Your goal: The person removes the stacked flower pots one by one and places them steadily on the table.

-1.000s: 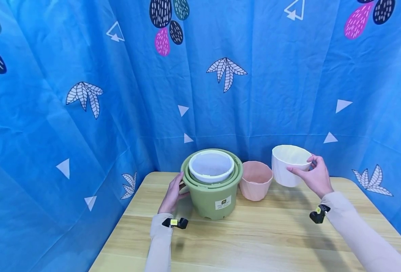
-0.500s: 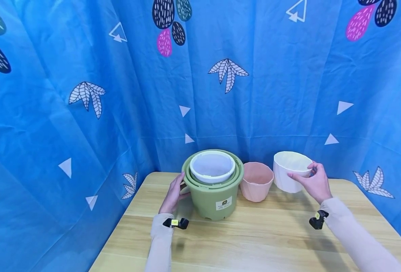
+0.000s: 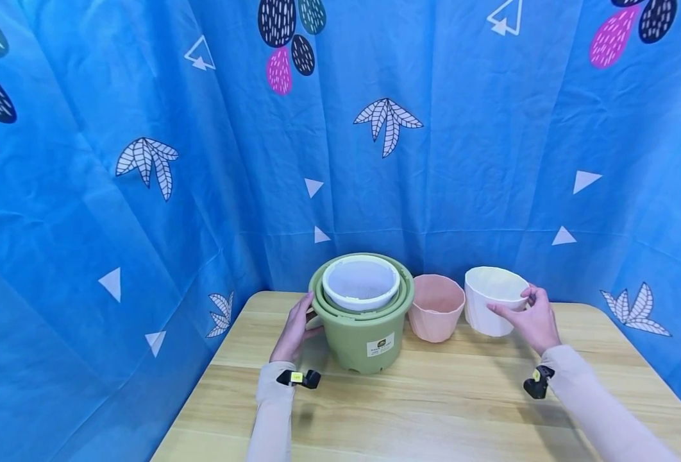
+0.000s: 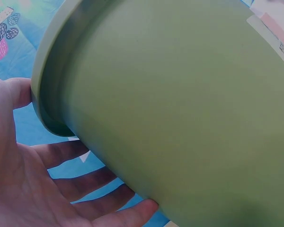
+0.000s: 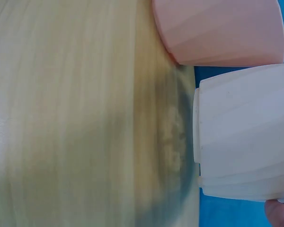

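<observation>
In the head view my right hand [image 3: 533, 319] pinches the near right wall of a white flower pot [image 3: 490, 309], thumb outside and fingers at the rim. The right wrist view shows this pot's footed base [image 5: 197, 125] close over the table; I cannot tell whether it touches. My left hand [image 3: 295, 328] rests against the left side of a large green flower pot [image 3: 360, 343]. In the left wrist view its thumb [image 4: 22, 93] meets the rim, and its straight, spread fingers [image 4: 92, 183] touch the wall. Inside the green pot sit a smaller green pot and a white one [image 3: 360, 282].
Between the green and white pots stands a pink flower pot [image 3: 435, 311], near both. All are toward the back of a wooden table [image 3: 433, 410]. A blue patterned curtain [image 3: 462, 179] hangs behind and at the sides.
My right hand has lowered the white pot toward the table, beside the pink pot. The left hand and the green pot have stayed in place.
</observation>
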`<state>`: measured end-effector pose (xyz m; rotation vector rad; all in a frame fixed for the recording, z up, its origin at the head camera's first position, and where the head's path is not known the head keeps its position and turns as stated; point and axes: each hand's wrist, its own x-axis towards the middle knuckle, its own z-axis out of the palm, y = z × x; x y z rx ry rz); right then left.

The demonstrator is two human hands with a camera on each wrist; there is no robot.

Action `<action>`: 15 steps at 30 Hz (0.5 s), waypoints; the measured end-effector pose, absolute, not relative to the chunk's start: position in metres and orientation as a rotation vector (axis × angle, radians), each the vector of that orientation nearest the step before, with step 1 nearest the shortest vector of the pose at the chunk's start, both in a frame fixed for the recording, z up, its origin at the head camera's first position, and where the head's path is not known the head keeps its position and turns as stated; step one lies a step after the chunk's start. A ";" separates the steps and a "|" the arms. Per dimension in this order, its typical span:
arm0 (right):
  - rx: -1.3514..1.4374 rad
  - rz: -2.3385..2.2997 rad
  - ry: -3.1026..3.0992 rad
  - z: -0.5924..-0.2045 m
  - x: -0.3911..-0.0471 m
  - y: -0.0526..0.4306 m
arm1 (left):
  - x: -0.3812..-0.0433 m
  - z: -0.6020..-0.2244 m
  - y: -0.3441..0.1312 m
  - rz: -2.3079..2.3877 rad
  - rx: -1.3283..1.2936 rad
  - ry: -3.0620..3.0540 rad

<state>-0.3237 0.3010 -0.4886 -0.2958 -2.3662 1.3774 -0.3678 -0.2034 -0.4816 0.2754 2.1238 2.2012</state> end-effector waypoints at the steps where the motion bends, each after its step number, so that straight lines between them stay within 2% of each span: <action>1: -0.294 1.380 -2.364 -0.490 -0.323 0.301 | -0.368 -0.482 -0.203 2.201 0.275 2.125; 15: -0.289 1.349 -2.402 -0.504 -0.320 0.300 | -0.369 -0.482 -0.203 2.209 0.245 2.120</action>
